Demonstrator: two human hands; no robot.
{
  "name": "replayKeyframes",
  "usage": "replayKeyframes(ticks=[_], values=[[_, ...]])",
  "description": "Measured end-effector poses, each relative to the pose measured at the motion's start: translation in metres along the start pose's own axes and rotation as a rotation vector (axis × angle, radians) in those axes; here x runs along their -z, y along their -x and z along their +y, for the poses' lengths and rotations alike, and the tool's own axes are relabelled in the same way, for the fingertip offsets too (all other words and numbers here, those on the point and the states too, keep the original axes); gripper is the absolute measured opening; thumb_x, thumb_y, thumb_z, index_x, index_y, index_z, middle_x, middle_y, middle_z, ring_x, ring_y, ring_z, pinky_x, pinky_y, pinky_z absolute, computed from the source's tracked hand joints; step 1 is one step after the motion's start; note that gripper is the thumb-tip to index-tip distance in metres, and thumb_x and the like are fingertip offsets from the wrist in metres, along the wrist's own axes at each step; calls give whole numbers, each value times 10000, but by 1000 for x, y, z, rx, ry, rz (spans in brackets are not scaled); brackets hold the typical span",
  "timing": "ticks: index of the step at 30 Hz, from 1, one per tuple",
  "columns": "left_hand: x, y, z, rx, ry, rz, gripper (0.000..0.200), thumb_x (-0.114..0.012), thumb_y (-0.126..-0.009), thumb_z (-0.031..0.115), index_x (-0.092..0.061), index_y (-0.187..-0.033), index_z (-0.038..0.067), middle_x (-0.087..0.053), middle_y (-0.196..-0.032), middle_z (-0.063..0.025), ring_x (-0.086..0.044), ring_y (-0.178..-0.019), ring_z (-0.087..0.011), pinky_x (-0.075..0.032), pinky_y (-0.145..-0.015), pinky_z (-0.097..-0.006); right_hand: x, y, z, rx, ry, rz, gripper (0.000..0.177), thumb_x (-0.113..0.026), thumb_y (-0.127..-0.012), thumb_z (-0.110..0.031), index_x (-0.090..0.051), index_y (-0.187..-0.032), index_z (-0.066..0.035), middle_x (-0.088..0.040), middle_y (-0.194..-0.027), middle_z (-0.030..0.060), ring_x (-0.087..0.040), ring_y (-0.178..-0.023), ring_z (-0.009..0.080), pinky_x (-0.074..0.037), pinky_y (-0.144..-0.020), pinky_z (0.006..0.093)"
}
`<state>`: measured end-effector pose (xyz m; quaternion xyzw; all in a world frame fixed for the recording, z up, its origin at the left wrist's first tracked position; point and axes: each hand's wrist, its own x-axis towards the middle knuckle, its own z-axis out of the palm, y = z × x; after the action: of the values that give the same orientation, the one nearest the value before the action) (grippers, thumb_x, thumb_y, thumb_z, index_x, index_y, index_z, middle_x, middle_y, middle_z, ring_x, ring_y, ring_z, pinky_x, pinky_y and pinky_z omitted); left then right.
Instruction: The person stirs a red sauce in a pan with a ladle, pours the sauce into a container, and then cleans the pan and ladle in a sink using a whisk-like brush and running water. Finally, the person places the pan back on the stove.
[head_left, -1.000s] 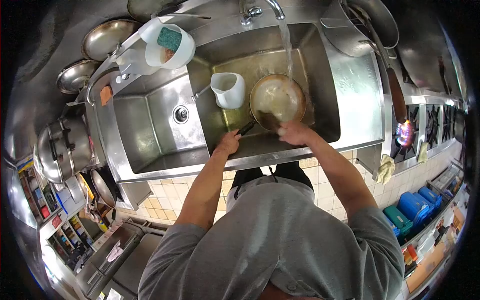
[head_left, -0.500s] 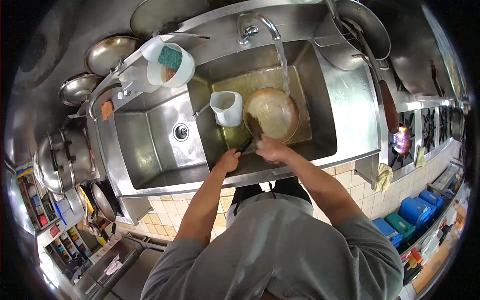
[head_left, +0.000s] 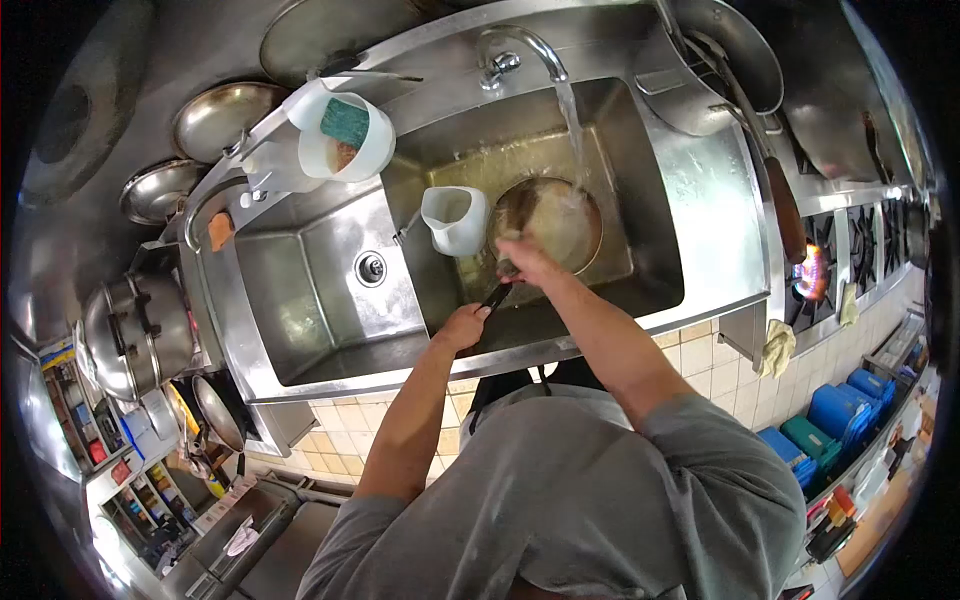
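A round frying pan (head_left: 568, 238) with a brownish inside lies under the running tap in the right sink basin. My left hand (head_left: 463, 327) is closed around its black handle (head_left: 496, 296), near the basin's front edge. Over the near left rim of the pan, my right hand (head_left: 528, 263) has its fingers curled; what they grip is mostly hidden and blurred. A white plastic jug (head_left: 456, 222) with a handle stands just left of the pan. Water from the faucet (head_left: 524, 45) pours onto the far side of the pan.
A white container (head_left: 352, 150) with a green scouring pad (head_left: 345, 122) hangs above the divider. The left basin (head_left: 310, 290) has a drain. Woks (head_left: 225, 118) lean at back left; a large pot (head_left: 725, 65) stands at back right. A flame burns on the stove (head_left: 810, 272).
My right hand has moved up and left across the pan's near rim. The pan's handle and my left hand have shifted slightly. Water keeps running.
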<state>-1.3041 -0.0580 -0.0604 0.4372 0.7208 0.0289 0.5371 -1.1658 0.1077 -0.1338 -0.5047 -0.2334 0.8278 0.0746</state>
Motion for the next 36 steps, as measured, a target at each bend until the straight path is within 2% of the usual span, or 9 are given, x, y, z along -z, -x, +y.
replayKeyframes(ticks=[9, 13, 16, 20, 25, 28, 30, 33, 36], values=[[-14, -4, -19, 3, -33, 40, 452, -435, -1058, 369, -632, -1173, -22, -665, -1119, -299, -630, -1070, -452, -479, -931, -480, -19, 49, -6, -81, 19, -38, 497, -666, -949, -233, -353, -1329, -170, -596, -927, 145, -643, -602, 275, -569, -479, 447], [-14, 1, -11, 63, 8, 40, 457, -440, -1058, 360, -603, -1272, -9, -648, -1201, -294, -606, -1153, -442, -469, -992, -481, -22, 34, -11, 114, -61, 321, 654, -683, -926, -247, -337, -1479, -192, -619, -918, 154, -635, -576, 272, -561, -477, 423], [-20, 3, -10, 55, -11, 162, 426, -464, -1043, 346, -616, -1208, -17, -649, -1166, -304, -594, -1128, -482, -475, -963, -515, -9, 99, -40, -146, 770, 6, 932, -702, -901, -251, -129, -1633, -181, -398, -1541, 179, -628, -1097, 337, -622, -625, 448], [-16, 2, -6, 78, 13, 129, 432, -471, -1038, 358, -615, -1202, -15, -651, -1157, -301, -597, -1127, -476, -476, -956, -518, 83, 157, -71, -244, 1273, -184, 868, -670, -880, -256, -226, -1604, -77, -447, -1531, 190, -624, -1179, 370, -559, -909, 568], [-14, 0, -5, 109, -76, 47, 440, -476, -1037, 370, -609, -1210, -13, -647, -1176, -297, -597, -1138, -465, -471, -973, -516, 101, 162, -62, -136, 1815, 126, 762, -593, -876, -192, -310, -1574, -72, -629, -1318, 249, -603, -1233, 415, -510, -1027, 448], [-13, 3, -4, 89, -85, 61, 450, -474, -1038, 382, -606, -1214, -11, -642, -1189, -297, -593, -1154, -460, -467, -979, -517, 70, 142, -17, 148, 1340, -89, 776, -692, -869, -242, -359, -1539, -37, -675, -1176, 233, -687, -1066, 338, -573, -840, 480], [-15, 0, -3, 114, -95, 62, 458, -466, -1040, 388, -604, -1228, -6, -637, -1210, -295, -588, -1168, -459, -465, -988, -513, 27, 143, -45, -179, 757, -144, 685, -719, -875, -258, -442, -1476, -78, -659, -1032, 139, -690, -852, 256, -555, -595, 416], [-19, 1, -7, 134, -111, 68, 475, -447, -1046, 395, -595, -1260, -3, -627, -1248, -290, -578, -1191, -462, -461, -1009, -503, 27, 79, -39, -39, -59, 50, 584, -631, -939, -238, -441, -1482, -143, -616, -924, 79, -617, -650, 157, -512, -507, 351], [-13, 2, -3, 127, -122, 73, 495, -434, -1049, 396, -581, -1288, -11, -618, -1277, -287, -569, -1208, -466, -455, -1030, -496, 30, 76, -30, -39, 178, 36, 623, -645, -929, -256, -423, -1508, -192, -617, -918, 71, -618, -623, 172, -495, -473, 352]])
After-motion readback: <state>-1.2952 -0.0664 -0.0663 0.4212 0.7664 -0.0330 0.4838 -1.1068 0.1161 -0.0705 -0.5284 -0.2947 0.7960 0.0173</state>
